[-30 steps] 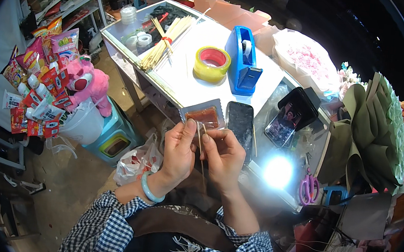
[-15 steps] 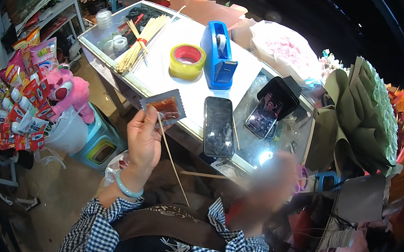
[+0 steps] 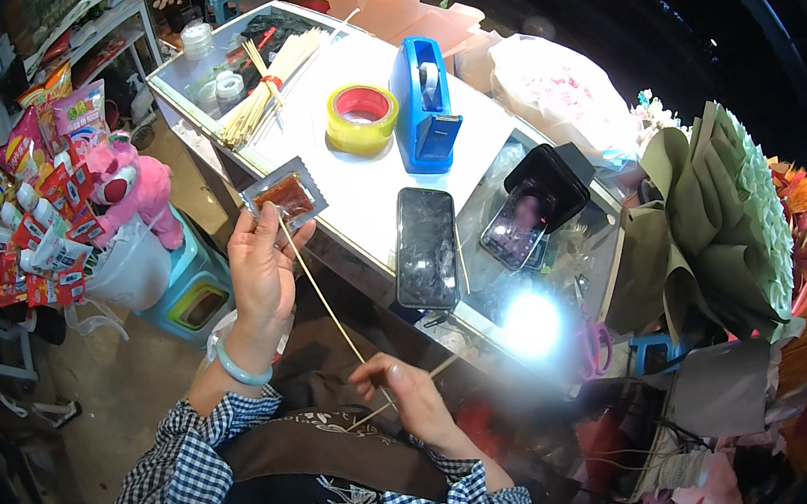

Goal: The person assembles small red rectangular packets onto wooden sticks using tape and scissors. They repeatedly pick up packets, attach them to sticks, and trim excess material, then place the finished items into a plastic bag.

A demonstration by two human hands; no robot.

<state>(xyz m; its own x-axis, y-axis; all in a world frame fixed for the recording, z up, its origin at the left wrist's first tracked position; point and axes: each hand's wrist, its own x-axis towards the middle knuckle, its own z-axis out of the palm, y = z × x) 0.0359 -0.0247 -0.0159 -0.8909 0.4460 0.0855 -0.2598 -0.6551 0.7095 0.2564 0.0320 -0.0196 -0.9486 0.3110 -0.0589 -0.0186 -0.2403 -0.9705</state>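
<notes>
My left hand [image 3: 264, 265] pinches a small clear-and-silver sachet [image 3: 288, 195] with reddish-brown food inside. A thin wooden stick [image 3: 322, 299] lies against the sachet under my left thumb and slants down toward my lap. My right hand [image 3: 415, 402] is at the lower end of this stick, its fingers curled around it. A second thin stick [image 3: 444, 367] crosses at my right hand; part of it is hidden by the fingers, so I cannot tell whether it is held. Both hands are above my brown apron [image 3: 299, 449].
On the glass-and-white table lie a stick bundle [image 3: 270, 93], yellow tape roll [image 3: 359, 129], blue tape dispenser [image 3: 427, 119], phone [image 3: 425, 255] and open black case [image 3: 544, 194]. A bright light [image 3: 531, 323] shines near pink-handled scissors [image 3: 597, 349]. Snack packets and a pink plush toy [image 3: 130, 183] stand left; wrapped bouquets [image 3: 731, 212] right.
My right hand has come left and inward from the table's right front edge to the stick's lower end. My left hand has shifted slightly left and down with the sachet.
</notes>
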